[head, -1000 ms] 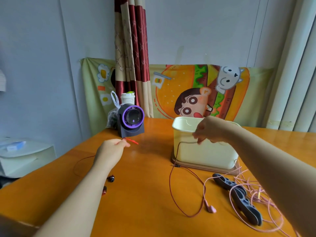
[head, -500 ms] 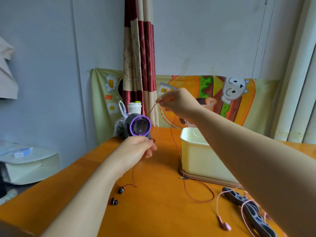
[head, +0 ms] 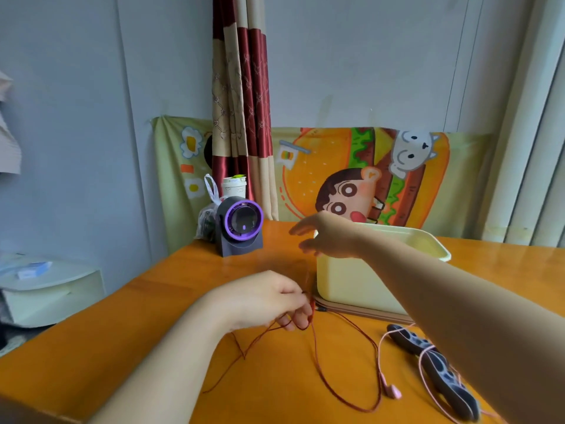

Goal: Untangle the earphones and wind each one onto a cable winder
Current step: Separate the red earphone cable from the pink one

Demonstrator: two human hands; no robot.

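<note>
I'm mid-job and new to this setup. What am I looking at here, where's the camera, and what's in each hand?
No machine here: a person's two bare hands, seen from one camera worn on the head, looking down. The left hand pinches the red earphone cable, which loops over the orange table. The right hand reaches near the cream bin; it's too blurred to tell whether it holds anything. At right, pink earphones lie draped over dark cable winders.
</note>
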